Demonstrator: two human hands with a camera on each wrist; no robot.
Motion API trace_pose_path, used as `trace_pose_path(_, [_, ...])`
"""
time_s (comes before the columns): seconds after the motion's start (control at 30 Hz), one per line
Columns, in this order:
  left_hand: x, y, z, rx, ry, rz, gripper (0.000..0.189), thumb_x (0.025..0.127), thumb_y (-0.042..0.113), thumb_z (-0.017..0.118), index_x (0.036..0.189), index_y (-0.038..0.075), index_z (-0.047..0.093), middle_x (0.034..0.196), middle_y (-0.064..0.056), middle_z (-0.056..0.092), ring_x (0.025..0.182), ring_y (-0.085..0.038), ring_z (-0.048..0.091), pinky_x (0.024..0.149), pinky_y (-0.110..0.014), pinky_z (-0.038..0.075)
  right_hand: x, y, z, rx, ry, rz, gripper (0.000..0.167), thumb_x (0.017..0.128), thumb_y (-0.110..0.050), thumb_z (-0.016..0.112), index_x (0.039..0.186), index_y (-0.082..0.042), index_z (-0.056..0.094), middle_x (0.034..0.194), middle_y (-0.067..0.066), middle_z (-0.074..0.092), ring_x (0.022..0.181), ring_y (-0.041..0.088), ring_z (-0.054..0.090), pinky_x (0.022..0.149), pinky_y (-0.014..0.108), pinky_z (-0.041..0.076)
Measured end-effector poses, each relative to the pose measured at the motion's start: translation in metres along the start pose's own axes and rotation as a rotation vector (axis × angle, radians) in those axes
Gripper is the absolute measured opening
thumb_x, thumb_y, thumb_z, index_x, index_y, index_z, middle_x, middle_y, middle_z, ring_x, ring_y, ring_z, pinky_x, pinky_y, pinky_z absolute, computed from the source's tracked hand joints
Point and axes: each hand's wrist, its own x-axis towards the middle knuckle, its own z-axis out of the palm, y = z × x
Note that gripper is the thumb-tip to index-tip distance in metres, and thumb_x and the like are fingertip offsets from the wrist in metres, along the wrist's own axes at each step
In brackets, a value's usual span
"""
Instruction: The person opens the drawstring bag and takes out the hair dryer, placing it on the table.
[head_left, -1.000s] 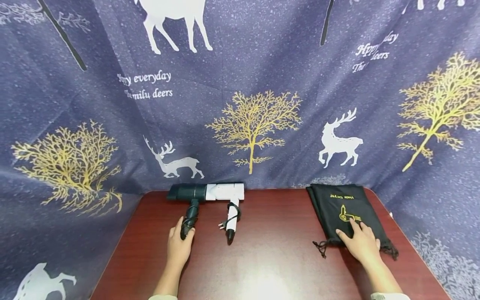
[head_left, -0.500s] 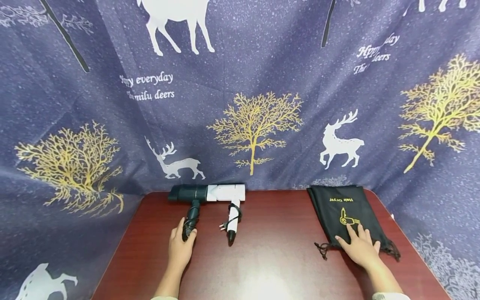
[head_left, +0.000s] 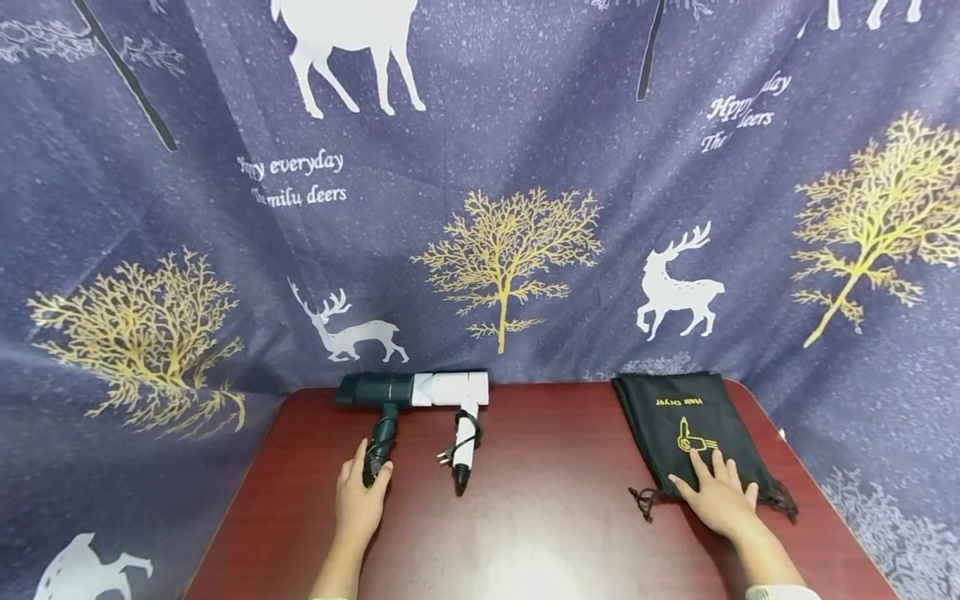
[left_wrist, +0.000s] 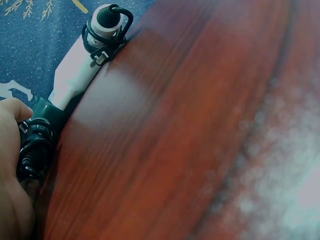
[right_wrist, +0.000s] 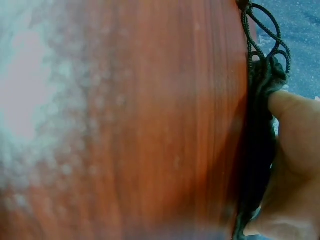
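A dark green hair dryer (head_left: 375, 389) lies at the back left of the table, black cord wound round its handle. My left hand (head_left: 360, 504) holds the end of that handle, thumb on one side and fingers on the other. The left wrist view shows the thumb (left_wrist: 17, 109) beside the corded handle (left_wrist: 36, 145). Touching the green dryer's body is a white hair dryer (head_left: 453, 388), its cord wrapped too. My right hand (head_left: 718, 500) rests with spread fingers on a flat black drawstring bag (head_left: 667, 425) printed "Hair Dryer" in yellow.
The reddish-brown wooden table (head_left: 540, 467) carries all of these, with a bright reflection near its front. A blue-purple curtain (head_left: 525, 125) printed with deer and trees hangs behind. The bag's drawstrings (head_left: 642, 500) stick out at its near corners.
My right hand has slid slightly toward me on the bag, its fingers a little below the printed dryer picture. The left hand and both hair dryers stay in place.
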Motion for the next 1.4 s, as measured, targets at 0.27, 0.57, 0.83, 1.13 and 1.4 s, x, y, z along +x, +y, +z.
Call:
trace_pose_path(0.27, [-0.001,-0.001,-0.002,-0.004,-0.005,-0.012,0.071,0.098,0.042,0.061,0.159,0.017,0.032,0.144,-0.021,0.044,0.131,-0.042,0.043,0.102,-0.064,0.038,0.001,-0.001,0.002,-0.014,0.016,-0.011,0.099,0.096,-0.072,0.039,0.158,0.002,0.018,0.156,0.045,-0.002,0.143,0.065,-0.004,0.103,0.086,-0.005])
trace_pose_path(0.57, [0.001,0.002,-0.003,-0.024,-0.008,-0.028,0.072,0.098,0.041,0.061,0.159,0.018,0.031,0.146,-0.022,0.043,0.133,-0.043,0.042,0.104,-0.064,0.037,-0.002,-0.003,0.0,-0.024,-0.006,0.002,0.1,0.096,-0.074,0.036,0.157,0.003,0.019,0.155,0.045,-0.001,0.142,0.066,-0.004,0.103,0.085,-0.002])
trace_pose_path(0.83, [0.005,0.007,-0.007,-0.099,-0.02,-0.059,0.08,0.095,0.042,0.066,0.161,0.017,0.027,0.146,-0.024,0.041,0.132,-0.043,0.045,0.105,-0.063,0.038,-0.001,-0.005,-0.007,-0.037,-0.017,0.026,0.101,0.094,-0.076,0.036,0.157,0.002,0.021,0.155,0.045,0.002,0.142,0.066,0.0,0.104,0.085,0.003])
trace_pose_path(1.13, [0.011,0.018,-0.021,-0.182,0.028,-0.082,0.077,0.096,0.032,0.065,0.16,0.013,0.027,0.139,-0.022,0.045,0.124,-0.038,0.05,0.102,-0.052,0.044,-0.002,-0.016,-0.014,-0.044,0.17,-0.021,0.082,0.1,-0.061,0.043,0.15,0.004,0.038,0.148,0.041,0.033,0.138,0.063,0.024,0.102,0.081,0.022])
trace_pose_path(1.4, [0.013,0.029,-0.031,-0.142,0.154,0.008,0.067,0.094,0.024,0.068,0.155,0.019,0.04,0.138,-0.017,0.054,0.128,-0.037,0.049,0.106,-0.055,0.039,-0.011,-0.041,-0.023,0.015,0.384,-0.129,0.064,0.102,-0.048,0.051,0.146,-0.001,0.048,0.14,0.036,0.047,0.129,0.056,0.041,0.099,0.074,0.032])
